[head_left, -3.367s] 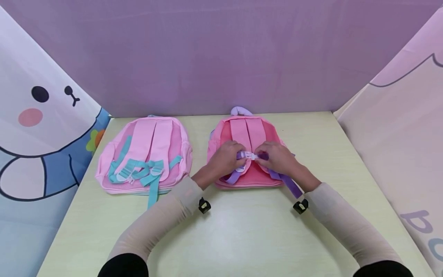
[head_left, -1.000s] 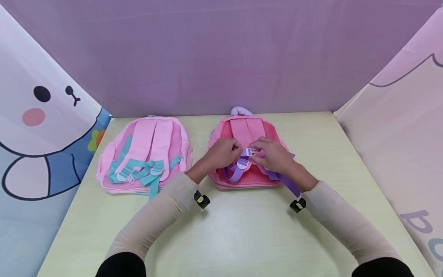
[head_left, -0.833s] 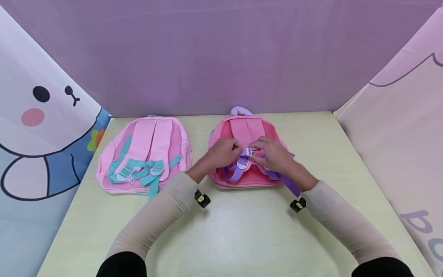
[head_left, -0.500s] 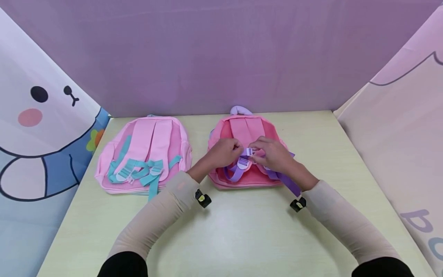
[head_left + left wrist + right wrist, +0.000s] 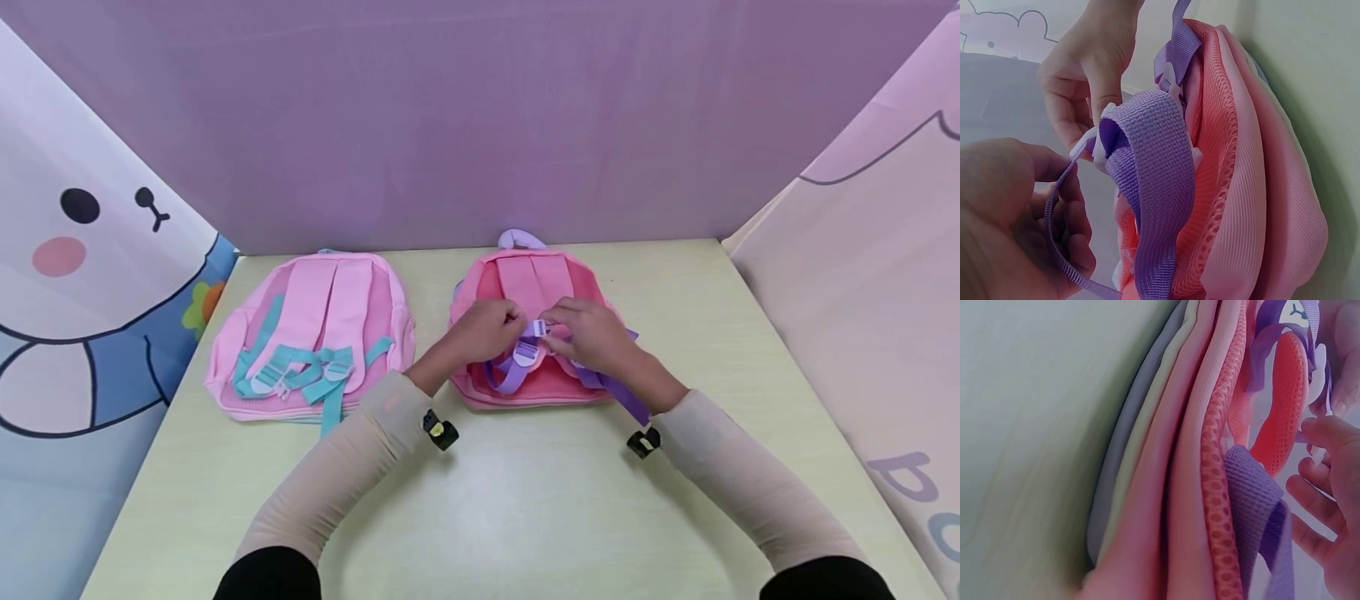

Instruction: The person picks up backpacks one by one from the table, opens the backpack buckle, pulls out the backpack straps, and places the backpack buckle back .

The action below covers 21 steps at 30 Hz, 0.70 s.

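Observation:
A coral-pink backpack (image 5: pixel 487 287) lies with its shoulder straps up, purple webbing across its lower half. Over it my left hand (image 5: pixel 483 331) pinches a thin purple webbing strap (image 5: pixel 1052 219) between thumb and forefinger, close to a white plastic buckle (image 5: pixel 540 328). From the other side, the thumb and forefinger of my right hand (image 5: pixel 591 333) pinch this buckle; its other fingers are spread apart in the right wrist view. A pale slide adjuster (image 5: pixel 526 354) sits on the purple webbing just below the left hand. The left fingertips partly cover the strap.
To the left lies a lighter pink backpack (image 5: pixel 360 300) with turquoise straps (image 5: pixel 322 371), one strap end hanging toward the front. Both bags are on a pale wooden table (image 5: pixel 517 517). A purple backdrop (image 5: pixel 480 125) rises behind, with printed cloths at both sides.
Since the earliest frame my left hand has shifted from the buckle slightly left along the strap, uncovering the slide adjuster. The right hand keeps its place at the buckle. Over the last second both hands barely move.

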Each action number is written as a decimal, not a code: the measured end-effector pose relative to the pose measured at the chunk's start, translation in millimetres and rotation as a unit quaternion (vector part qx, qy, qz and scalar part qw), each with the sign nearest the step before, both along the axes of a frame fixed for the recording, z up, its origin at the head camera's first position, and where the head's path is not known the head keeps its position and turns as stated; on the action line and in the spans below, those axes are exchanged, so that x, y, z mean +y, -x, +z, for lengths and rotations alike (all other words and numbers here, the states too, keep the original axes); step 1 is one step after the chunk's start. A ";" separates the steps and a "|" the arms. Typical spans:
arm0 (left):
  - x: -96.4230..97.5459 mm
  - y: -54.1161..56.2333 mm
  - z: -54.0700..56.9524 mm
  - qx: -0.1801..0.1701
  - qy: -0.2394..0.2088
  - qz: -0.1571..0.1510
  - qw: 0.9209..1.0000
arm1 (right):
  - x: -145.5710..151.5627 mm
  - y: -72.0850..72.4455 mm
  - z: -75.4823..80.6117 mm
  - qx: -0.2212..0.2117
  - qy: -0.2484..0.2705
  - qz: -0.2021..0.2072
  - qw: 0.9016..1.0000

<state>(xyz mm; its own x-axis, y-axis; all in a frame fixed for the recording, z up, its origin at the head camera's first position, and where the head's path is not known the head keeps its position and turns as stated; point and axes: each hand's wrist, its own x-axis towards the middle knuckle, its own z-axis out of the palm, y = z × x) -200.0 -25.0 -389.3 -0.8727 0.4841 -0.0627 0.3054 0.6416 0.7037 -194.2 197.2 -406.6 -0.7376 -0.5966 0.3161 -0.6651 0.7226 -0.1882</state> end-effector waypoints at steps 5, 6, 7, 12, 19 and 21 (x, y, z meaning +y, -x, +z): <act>1.1 0.3 -1.1 -0.003 -0.001 0.001 1.000 | 1.0 1.4 -1.8 -0.009 0.003 0.002 1.000; 1.3 0.5 -1.5 -0.004 -0.001 0.001 1.000 | 1.0 1.5 -1.8 -0.011 0.003 0.002 1.000; 1.5 0.6 -1.8 -0.005 -0.001 0.001 1.000 | 1.1 1.6 -1.8 -0.012 0.003 0.001 1.000; 3.1 1.5 -3.0 -0.006 -0.003 0.000 1.000 | 0.5 1.1 0.2 -0.011 0.006 0.003 1.000; 4.8 1.0 -3.1 -0.008 0.003 0.005 1.000 | -1.4 1.6 0.5 0.001 0.011 0.015 1.000; 4.5 0.5 -3.3 -0.010 -0.001 0.006 1.000 | -1.5 1.6 0.5 0.000 0.012 0.014 1.000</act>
<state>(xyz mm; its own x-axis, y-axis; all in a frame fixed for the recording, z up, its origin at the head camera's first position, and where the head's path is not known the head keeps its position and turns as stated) -200.5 -20.5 -392.6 -0.8769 0.4739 -0.0803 0.2830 0.6442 0.7105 -195.8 195.8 -406.1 -0.7205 -0.6099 0.3300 -0.6853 0.6989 -0.2046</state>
